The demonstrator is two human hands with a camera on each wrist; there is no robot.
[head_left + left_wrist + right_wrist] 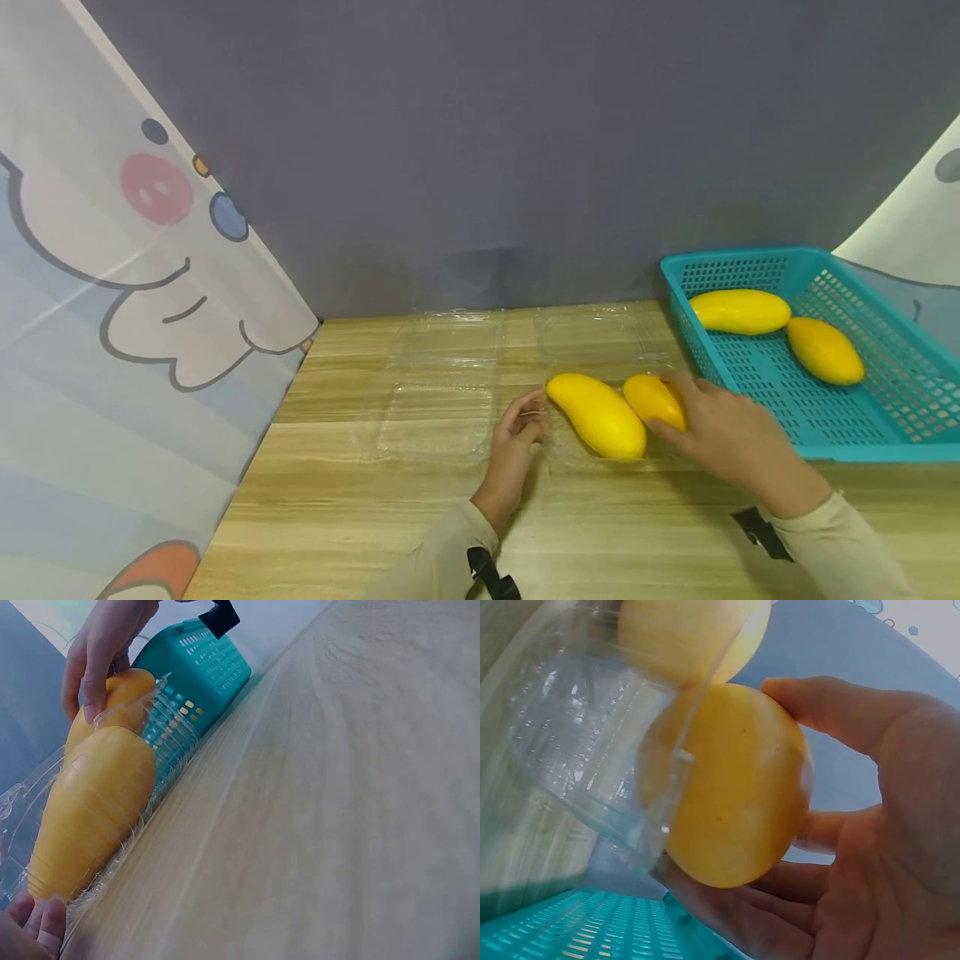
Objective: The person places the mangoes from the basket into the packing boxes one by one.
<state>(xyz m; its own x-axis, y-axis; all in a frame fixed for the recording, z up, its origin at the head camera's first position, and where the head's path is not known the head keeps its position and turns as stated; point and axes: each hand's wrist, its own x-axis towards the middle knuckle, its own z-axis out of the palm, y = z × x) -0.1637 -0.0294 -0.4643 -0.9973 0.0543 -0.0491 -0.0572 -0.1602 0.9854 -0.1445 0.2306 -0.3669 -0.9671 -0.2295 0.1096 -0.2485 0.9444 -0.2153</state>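
Observation:
My right hand (716, 425) grips a yellow mango (654, 400), thumb on one side and fingers curled round the other. In the right wrist view, the gripped mango (735, 787) overlaps the clear plastic wall of a container (577, 750). A longer yellow mango (600, 417) lies beside it in the clear container, its narrow end toward my left hand (516, 437). The left fingers, loosely bent, rest at the container's left edge. In the left wrist view, their fingertips (51, 922) are right by the narrow end of the long mango (94, 810).
A second clear container (438, 417) sits opened out on the wooden table (337, 508) to the left. At the right stands a turquoise basket (750, 400) with two more mangoes (825, 350) inside. A grey panel (480, 150) rises behind the table.

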